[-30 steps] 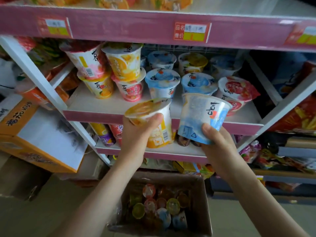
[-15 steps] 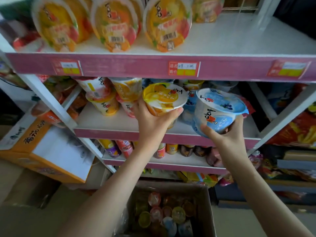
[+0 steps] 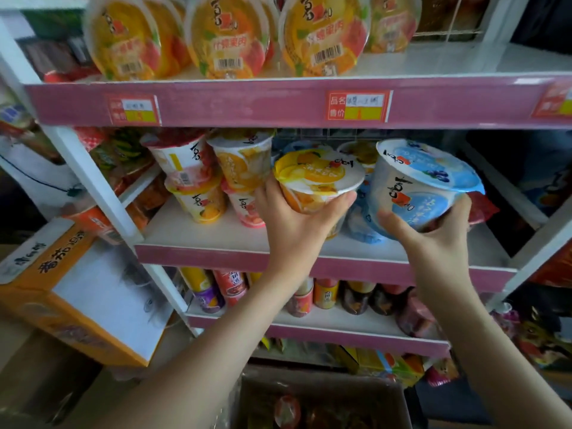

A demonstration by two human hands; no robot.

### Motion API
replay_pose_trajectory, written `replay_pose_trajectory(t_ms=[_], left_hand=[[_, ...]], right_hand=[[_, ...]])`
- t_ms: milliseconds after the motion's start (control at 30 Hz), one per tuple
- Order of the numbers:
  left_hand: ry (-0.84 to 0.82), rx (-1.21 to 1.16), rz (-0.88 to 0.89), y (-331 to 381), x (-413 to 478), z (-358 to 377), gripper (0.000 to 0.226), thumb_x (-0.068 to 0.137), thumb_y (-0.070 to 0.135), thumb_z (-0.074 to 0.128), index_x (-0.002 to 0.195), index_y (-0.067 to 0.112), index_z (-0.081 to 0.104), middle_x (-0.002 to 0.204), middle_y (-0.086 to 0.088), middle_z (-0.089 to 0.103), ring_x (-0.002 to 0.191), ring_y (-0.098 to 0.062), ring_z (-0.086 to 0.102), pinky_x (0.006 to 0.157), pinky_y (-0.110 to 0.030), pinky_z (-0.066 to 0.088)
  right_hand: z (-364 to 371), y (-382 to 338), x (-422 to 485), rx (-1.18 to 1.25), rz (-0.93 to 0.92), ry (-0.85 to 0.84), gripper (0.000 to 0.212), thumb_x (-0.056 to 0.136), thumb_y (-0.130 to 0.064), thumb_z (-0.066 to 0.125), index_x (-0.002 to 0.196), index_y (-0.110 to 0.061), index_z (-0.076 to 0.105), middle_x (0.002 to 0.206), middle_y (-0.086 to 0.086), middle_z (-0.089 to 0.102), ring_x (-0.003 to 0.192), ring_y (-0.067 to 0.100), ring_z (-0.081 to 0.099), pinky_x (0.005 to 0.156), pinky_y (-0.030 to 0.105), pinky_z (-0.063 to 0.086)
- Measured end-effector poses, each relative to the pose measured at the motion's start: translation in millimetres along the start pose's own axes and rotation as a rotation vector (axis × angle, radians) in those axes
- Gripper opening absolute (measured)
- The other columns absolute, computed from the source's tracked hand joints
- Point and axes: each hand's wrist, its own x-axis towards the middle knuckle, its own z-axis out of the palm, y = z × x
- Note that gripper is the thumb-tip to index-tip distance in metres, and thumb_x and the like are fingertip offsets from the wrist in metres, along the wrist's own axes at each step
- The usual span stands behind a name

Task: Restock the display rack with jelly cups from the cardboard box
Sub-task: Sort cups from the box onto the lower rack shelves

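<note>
We are placing: our left hand (image 3: 297, 230) wraps an orange cup (image 3: 315, 178), our right hand (image 3: 433, 243) grips a blue cup (image 3: 424, 184), both over the shelf (image 3: 198, 236) at 12 o'clock. Next we need free spots and level set-downs.

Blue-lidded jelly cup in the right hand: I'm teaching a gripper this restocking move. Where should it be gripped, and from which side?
Grip the blue-lidded cup on its tapered side wall below the rim, coming from below, as the right hand does. The wall narrows toward the base, so the wider rim would likely stop slipping, and the film lid is left untouched.
</note>
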Motion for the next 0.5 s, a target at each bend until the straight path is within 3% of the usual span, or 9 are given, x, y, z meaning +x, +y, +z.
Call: replay_pose_trajectory(t_ms=[167, 267, 367, 500], left_hand=[[0.025, -0.023, 0.069, -5, 21, -6, 0.086, 0.046, 0.065, 0.078, 0.117, 0.025, 0.051, 0.119, 0.001, 0.052, 0.117, -0.02, 0.05, 0.097, -0.044, 0.046], [0.046, 0.011, 0.059, -8, 33, 3, 0.089, 0.04, 0.069, 0.076, 0.114, 0.028, 0.049, 0.12, 0.0, 0.049, 0.118, -0.022, 0.048, 0.098, -0.046, 0.044], [0.08, 0.06, 0.09, -13, 39, 15, 0.098, 0.042, 0.069, 0.075, 0.124, 0.021, 0.047, 0.125, -0.002, 0.042, 0.123, -0.021, 0.039, 0.105, -0.045, 0.038], [0.151, 0.083, 0.144, -22, 51, 28, 0.104, 0.05, 0.066, 0.074, 0.134, 0.013, 0.043, 0.133, -0.009, 0.041, 0.127, -0.023, 0.033, 0.108, -0.037, 0.028]], right_hand=[[2, 10, 14, 0.03, -0.07, 0.044, 0.067, 0.075, -0.006, 0.078, 0.124, -0.012, 0.034, 0.119, 0.004, 0.057, 0.102, 0.007, 0.063, 0.086, 0.026, 0.053], [4, 15, 22, 0.03, -0.104, 0.06, 0.067, 0.072, -0.006, 0.08, 0.121, -0.017, 0.034, 0.109, -0.006, 0.056, 0.089, -0.006, 0.061, 0.081, 0.022, 0.051], [8, 23, 29, -0.005, -0.117, 0.063, 0.07, 0.07, -0.01, 0.082, 0.122, -0.016, 0.035, 0.102, -0.011, 0.056, 0.08, -0.013, 0.059, 0.072, 0.015, 0.05], [12, 30, 40, -0.086, -0.13, 0.072, 0.074, 0.067, -0.022, 0.084, 0.125, -0.011, 0.039, 0.091, -0.01, 0.055, 0.073, -0.003, 0.057, 0.064, 0.019, 0.049]])
